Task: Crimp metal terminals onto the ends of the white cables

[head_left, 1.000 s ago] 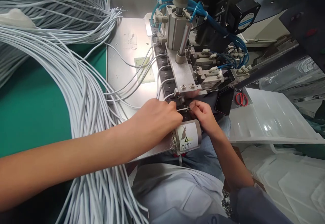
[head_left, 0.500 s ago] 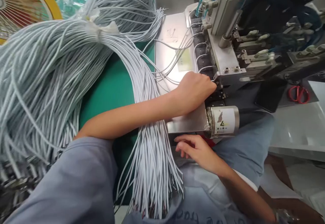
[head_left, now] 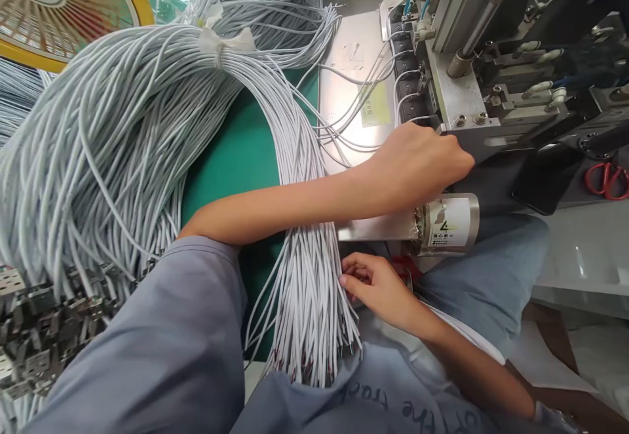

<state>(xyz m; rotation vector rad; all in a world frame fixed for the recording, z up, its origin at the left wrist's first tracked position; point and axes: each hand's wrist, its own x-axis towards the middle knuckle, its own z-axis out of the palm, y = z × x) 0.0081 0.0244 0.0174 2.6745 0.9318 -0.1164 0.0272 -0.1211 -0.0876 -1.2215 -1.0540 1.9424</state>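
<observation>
The left hand (head_left: 422, 158) is curled, back upward, at the near end of the machine (head_left: 462, 99); its fingertips are hidden, so whether it pinches anything cannot be told. The right hand (head_left: 376, 286) is half-curled at the edge of the cable bundle (head_left: 309, 290); its grip cannot be determined. The bundle lies across the green table (head_left: 230, 149), ends toward the near side, presumably for reach; a white tie (head_left: 236, 42) apparently keeps it gathered. The clear plastic bag's (head_left: 170, 0) contents are indistinct

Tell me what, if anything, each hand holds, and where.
Left hand: cannot tell, fingertips hidden by the machine. Right hand: cannot tell; fingers at the cable bundle's edge, grip unclear.
</observation>
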